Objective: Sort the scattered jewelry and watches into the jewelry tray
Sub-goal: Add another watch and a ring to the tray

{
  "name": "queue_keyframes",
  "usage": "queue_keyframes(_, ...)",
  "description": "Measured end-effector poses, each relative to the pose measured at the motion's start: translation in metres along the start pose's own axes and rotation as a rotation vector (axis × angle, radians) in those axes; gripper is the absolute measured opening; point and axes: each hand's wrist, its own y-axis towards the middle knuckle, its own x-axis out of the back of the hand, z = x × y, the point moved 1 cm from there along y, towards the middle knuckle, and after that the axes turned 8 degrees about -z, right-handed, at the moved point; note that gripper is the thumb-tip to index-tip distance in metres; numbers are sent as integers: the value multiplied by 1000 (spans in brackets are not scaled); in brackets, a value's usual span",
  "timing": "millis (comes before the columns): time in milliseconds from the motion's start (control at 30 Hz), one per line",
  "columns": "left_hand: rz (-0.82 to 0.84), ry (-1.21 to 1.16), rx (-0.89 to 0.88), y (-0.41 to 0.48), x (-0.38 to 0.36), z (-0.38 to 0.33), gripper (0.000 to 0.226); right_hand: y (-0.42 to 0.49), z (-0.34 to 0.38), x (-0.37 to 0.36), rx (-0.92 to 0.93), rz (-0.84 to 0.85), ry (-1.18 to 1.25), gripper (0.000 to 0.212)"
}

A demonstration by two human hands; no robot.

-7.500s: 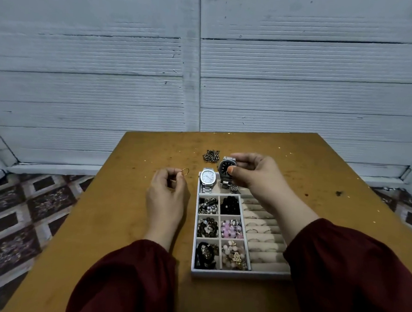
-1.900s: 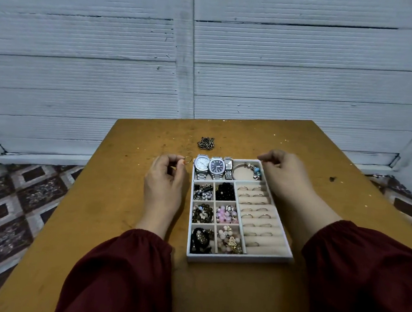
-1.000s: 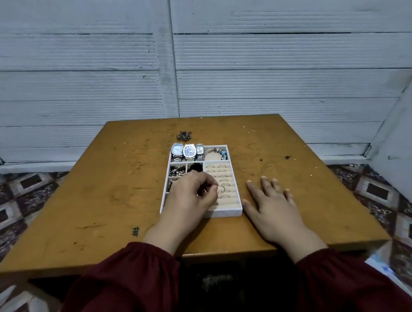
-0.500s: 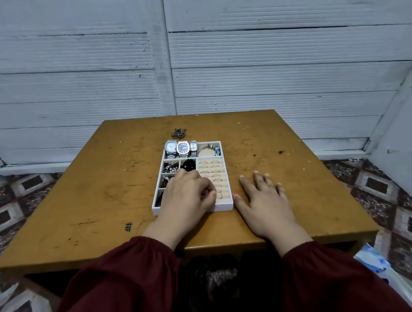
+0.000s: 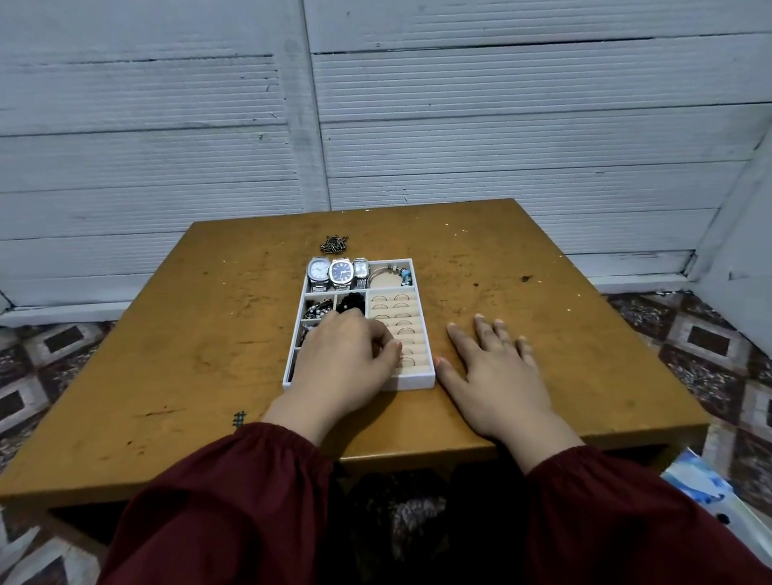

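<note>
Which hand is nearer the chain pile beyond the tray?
Left. Left hand is over the tray, in line with the chain pile; right hand lies flat on the table, farther right.

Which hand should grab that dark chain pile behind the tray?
Likely right hand: flat and free on the wooden table, while the left hand curls over ring rows in the white tray.

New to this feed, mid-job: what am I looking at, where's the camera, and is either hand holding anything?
No machine here: a person's two bare hands, seen from one head-worn camera looking down. On the wooden table sits a white jewelry tray holding three watches, a bracelet and ring rows. A small chain pile lies beyond it. The left hand curls over the ring rows; whether it pinches anything is hidden. The right hand lies flat on the table, empty.
</note>
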Motion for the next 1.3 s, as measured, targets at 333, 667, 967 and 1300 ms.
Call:
queue_keyframes(333,35,-55,33,7,-6,5,26,0,0,1,0,-3,9,61)
queue_keyframes(667,45,-38,36,7,-6,5,26,0,0,0,-5,4,2,62)
queue_keyframes(967,30,8,39,6,-4,1,26,1,1,1,-10,7,-2,62)
queue_keyframes(1300,-67,-142,51,7,0,3,23,-1,0,2,-13,-31,43,59)
